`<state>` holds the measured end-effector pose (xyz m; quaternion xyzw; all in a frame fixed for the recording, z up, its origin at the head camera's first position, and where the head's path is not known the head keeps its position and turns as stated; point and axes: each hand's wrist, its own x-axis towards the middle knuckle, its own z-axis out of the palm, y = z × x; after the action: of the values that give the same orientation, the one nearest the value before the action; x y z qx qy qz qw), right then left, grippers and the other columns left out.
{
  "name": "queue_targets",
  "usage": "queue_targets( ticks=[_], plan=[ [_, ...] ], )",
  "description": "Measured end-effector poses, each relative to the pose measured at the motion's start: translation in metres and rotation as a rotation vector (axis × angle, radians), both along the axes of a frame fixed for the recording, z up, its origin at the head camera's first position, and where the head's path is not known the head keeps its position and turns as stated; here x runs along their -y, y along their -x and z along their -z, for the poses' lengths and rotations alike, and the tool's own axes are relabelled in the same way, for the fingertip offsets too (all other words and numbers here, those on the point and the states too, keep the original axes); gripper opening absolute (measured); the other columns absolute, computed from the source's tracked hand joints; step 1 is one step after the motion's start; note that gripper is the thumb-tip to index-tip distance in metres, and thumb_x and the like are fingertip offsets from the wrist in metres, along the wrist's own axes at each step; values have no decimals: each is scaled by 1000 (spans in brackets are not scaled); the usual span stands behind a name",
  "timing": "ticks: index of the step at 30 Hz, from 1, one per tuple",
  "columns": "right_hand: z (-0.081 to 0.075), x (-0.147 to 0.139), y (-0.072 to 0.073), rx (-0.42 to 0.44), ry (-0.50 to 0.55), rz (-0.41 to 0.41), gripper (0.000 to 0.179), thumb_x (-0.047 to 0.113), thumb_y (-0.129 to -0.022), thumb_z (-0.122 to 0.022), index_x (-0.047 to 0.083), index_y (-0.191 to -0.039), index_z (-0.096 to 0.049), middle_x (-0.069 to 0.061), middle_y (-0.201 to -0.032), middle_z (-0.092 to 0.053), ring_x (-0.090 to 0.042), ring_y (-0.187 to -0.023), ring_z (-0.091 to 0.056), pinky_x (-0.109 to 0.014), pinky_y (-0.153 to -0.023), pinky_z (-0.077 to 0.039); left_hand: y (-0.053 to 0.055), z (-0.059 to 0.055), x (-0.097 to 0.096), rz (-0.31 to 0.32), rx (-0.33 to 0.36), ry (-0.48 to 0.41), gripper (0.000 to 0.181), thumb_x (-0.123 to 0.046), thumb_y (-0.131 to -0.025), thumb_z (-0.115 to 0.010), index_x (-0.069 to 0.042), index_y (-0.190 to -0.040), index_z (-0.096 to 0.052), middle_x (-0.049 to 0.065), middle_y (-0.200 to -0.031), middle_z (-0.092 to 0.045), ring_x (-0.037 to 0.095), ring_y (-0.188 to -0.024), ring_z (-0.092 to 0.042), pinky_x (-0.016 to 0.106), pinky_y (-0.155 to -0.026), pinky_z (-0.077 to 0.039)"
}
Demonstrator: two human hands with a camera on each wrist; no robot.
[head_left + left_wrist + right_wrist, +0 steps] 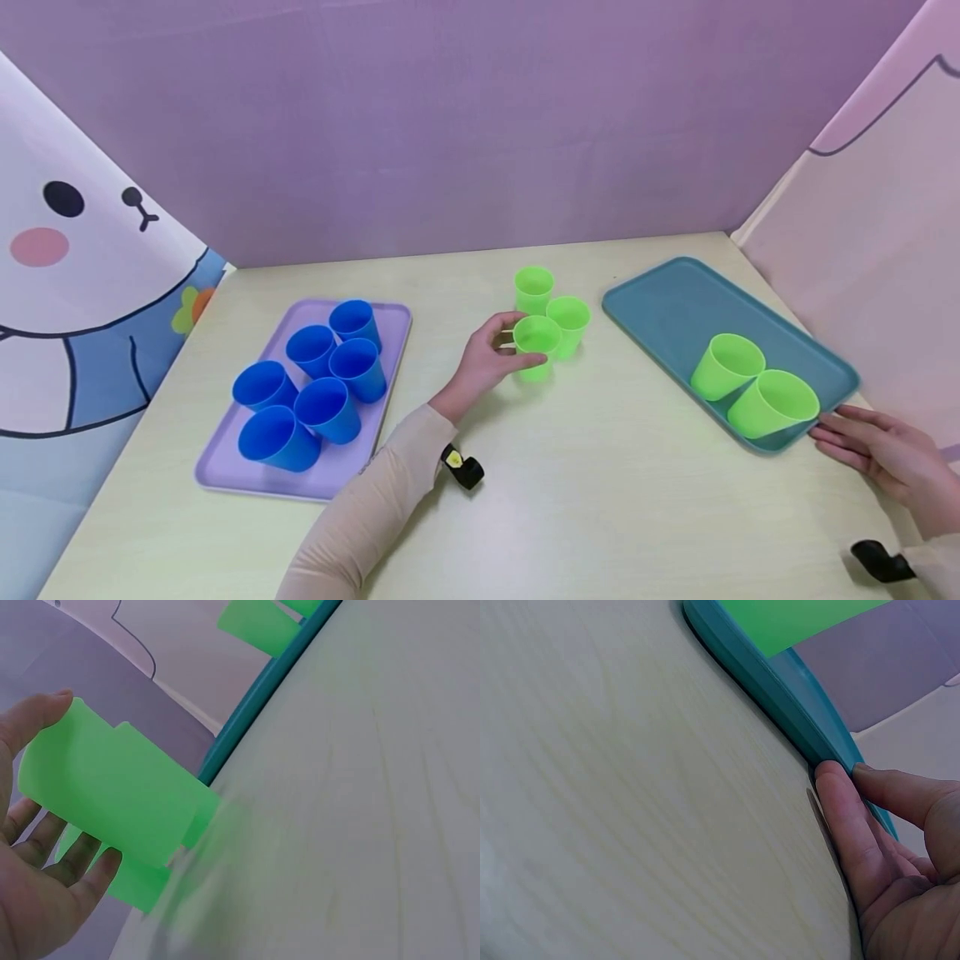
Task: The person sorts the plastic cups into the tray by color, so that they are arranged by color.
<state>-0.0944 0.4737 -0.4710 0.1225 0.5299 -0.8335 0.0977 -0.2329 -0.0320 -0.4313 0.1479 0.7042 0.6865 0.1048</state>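
Observation:
My left hand has its thumb and fingers around a light green cup in the middle of the table. Close behind that cup stand two more green cups, one at the back and one to the right. The left wrist view shows the held cup large, with the thumb near its rim and the fingers on its other side. At the right, my right hand pinches the near right corner of a teal tray. Two green cups stand on this tray, side by side at its near end.
A lilac tray at the left bears several blue cups. Purple cloth walls off the back of the table, and printed panels flank both sides.

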Motion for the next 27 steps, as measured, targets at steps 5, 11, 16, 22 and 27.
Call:
queue_targets(
  ticks=[5,11,16,22,27],
  plan=[
    [2,-1,-1,-11,17,-10,38,-1,-105,-40,17,-92,-70,-10,-93,-75,-24,-84,-74,-35,-74,-61,-3,-5,-4,20,-4,-7,62,0,-78,-82,-4,-134,-55,11,-131,-58,30,-106,-65,35,-88,-57],
    [2,-3,0,-30,32,-27,39,-3,-105,-39,16,-95,-71,-11,-94,-75,-25,-85,-74,-35,-75,-61,-8,-11,-11,45,-8,-9,62,2,-78,-82,-5,-133,-56,11,-129,-59,26,-102,-67,34,-87,-58],
    [2,-3,1,-35,48,-24,38,-4,-105,-39,15,-95,-71,-13,-94,-75,-26,-86,-74,-35,-75,-61,-12,-18,-17,67,-14,-9,63,4,-77,-82,-3,-134,-55,13,-128,-59,26,-103,-66,33,-87,-58],
    [4,-4,0,-46,59,-21,38,-5,-104,-40,14,-96,-71,-13,-95,-75,-27,-86,-74,-36,-76,-61,-16,-23,-25,89,-19,9,65,3,-77,-82,-3,-136,-54,11,-127,-60,24,-104,-65,31,-85,-58],
    [5,-5,0,-52,61,-17,37,-6,-104,-40,14,-96,-70,-14,-95,-75,-27,-86,-74,-36,-76,-61,-18,-28,-34,111,-32,0,65,3,-76,-83,-4,-135,-56,8,-124,-61,20,-102,-65,30,-85,-58]
  ],
)
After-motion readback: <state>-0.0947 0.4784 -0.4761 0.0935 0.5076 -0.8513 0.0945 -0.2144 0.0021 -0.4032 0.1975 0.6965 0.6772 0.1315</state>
